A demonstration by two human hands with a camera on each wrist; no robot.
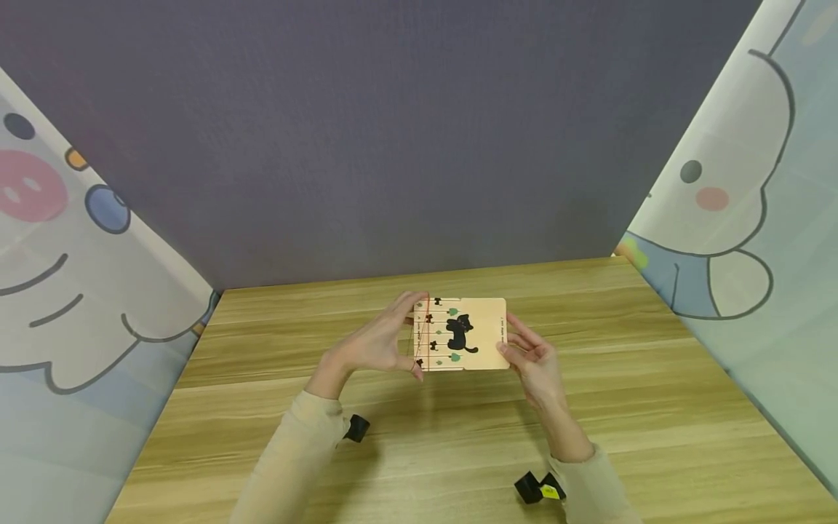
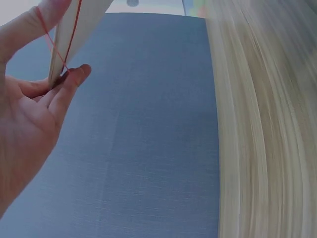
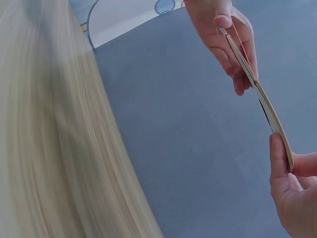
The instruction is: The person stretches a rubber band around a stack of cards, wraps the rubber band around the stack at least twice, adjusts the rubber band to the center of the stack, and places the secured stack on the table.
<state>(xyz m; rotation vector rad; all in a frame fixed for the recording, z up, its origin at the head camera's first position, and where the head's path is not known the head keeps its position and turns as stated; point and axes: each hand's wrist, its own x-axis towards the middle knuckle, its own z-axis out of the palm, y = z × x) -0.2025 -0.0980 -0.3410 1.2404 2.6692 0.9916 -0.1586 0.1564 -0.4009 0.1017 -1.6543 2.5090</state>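
Note:
A small cream notebook (image 1: pixel 484 331) with a black cat and green leaves on its cover is held up above the table. My right hand (image 1: pixel 537 367) grips its right end, thumb on the cover and fingers behind. A thin red rubber band (image 1: pixel 428 332) crosses the notebook near its left end. My left hand (image 1: pixel 373 346) spans that end, thumb at the lower edge and fingers at the upper edge. In the left wrist view, the band stretches round the left thumb (image 2: pixel 25 29) toward the fingers. Edge-on in the right wrist view, the notebook (image 3: pixel 267 109) looks thin and slightly bent.
Beneath the hands is a wood-grain table (image 1: pixel 655 407). A dark grey panel (image 1: pixel 419 145) rises behind it, and cartoon-printed curtains (image 1: pixel 727 160) hang at both sides. Black wrist-worn devices (image 1: pixel 529 487) show by the sleeves.

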